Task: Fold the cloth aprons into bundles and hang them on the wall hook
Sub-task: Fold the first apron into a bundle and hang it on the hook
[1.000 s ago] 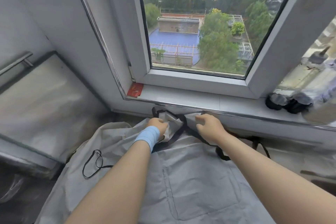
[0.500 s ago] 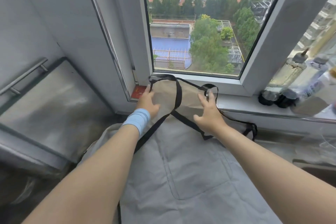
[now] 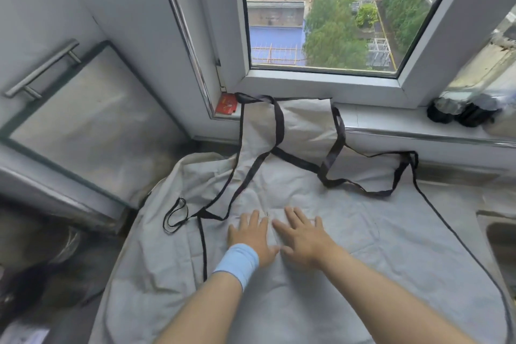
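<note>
Partly cropped: grey apron point(image 3: 371, 248), hem off-frame; left hand point(image 3: 252, 237) and right hand point(image 3: 303, 237) pressed flat on it, gripping nothing; red packet point(image 3: 227, 103) print unreadable.

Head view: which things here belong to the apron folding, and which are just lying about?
Job: grey apron spread out, its black straps, left hand and right hand resting flat on it.
Lying about: red packet in the sill corner, dark-capped bottles, metal handle.

Soft window point(image 3: 321, 22) daylight, wide-angle warping
</note>
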